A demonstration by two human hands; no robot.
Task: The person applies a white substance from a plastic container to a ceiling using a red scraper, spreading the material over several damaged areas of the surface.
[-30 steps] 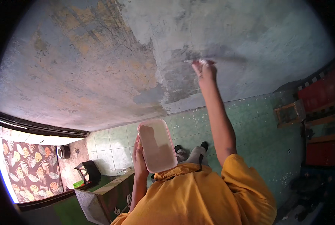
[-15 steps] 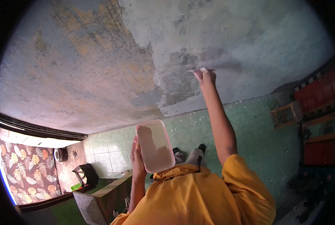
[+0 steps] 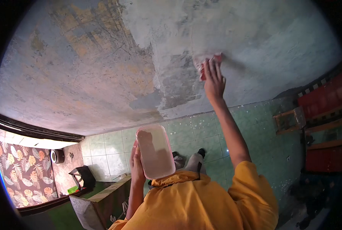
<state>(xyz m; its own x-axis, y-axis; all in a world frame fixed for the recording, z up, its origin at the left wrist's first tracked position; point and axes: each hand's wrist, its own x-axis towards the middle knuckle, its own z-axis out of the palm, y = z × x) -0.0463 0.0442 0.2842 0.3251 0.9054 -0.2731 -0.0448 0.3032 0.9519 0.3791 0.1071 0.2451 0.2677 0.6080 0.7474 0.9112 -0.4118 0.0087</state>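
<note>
My left hand is closed on the left side of a pale plastic tub with rounded corners. Greyish-white paste lies in it, and its surface looks smooth. Up at the wall, the fingers of my right hand press a flat, thin putty spreader against the plaster. Its face is reddish and smeared with white, and the fingers cover part of it. Around the spreader the wall is coated in pale grey, with a darker patch just to the left.
Bare, cracked, yellowish plaster spreads over the left part of the wall. Green tiles cover the floor, dotted with white spots. A low partition stands at lower left, beside a black bag. Red furniture with wooden frames lines the right side.
My right hand has moved slightly up the wall and turned, so the spreader now lies flatter and shows its red face. The tub in my left hand has shifted little.
</note>
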